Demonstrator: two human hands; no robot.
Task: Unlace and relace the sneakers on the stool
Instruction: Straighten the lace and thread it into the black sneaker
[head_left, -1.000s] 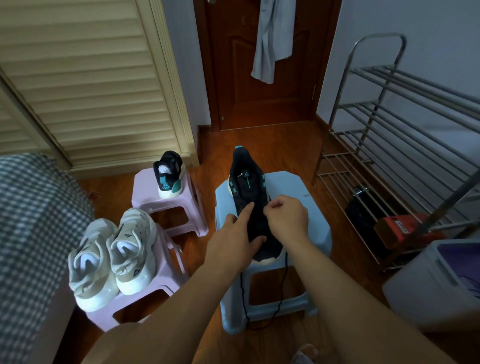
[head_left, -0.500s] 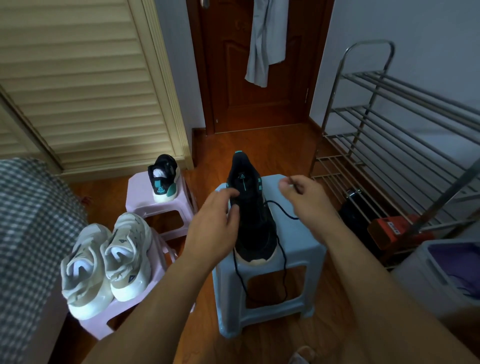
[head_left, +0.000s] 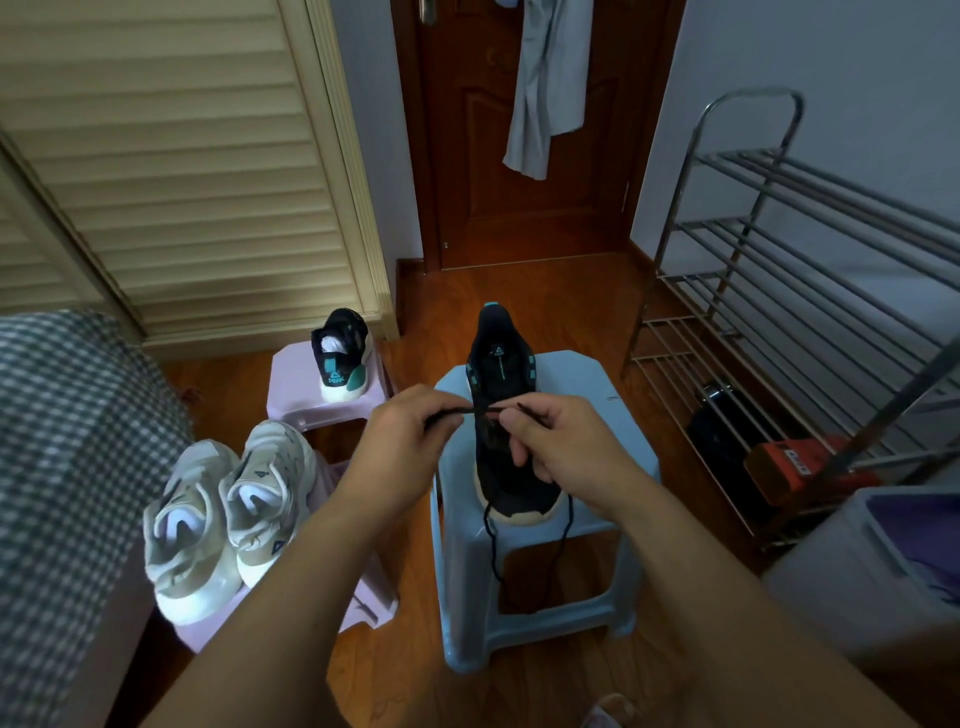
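Room: wooden floor (head_left: 571, 312), three plastic stools set out low in front of the person, a louvred door on the left and a brown door (head_left: 519, 156) at the far end.
Left hand (head_left: 410, 447): fingers curled, pinching one stretch of the black lace (head_left: 480, 411) above the shoe.
Right hand (head_left: 566, 447): also curled round the lace, thumb and forefinger nipping it just beside the left hand.
Lace: pulled taut and level between the two hands; both loose tails hang over the toe and down the front of the blue stool (head_left: 613, 405).
Black sneaker (head_left: 501, 364): lying on the blue stool, toe towards the person, heel pointing away.
What changed: half a second ago the right hand was out to the side drawing the lace away and the left was pressed on the shoe; now both have met over the middle of the tongue.
What it means: I'd say a length has been drawn through and is being evened up before the next eyelet, so this shoe is only partway done.
White sneakers (head_left: 228, 499): a pair on the near lilac stool, apparently waiting.
Second black sneaker (head_left: 340, 353): on the farther lilac stool.
Far right: metal rack (head_left: 779, 291) against the wall.
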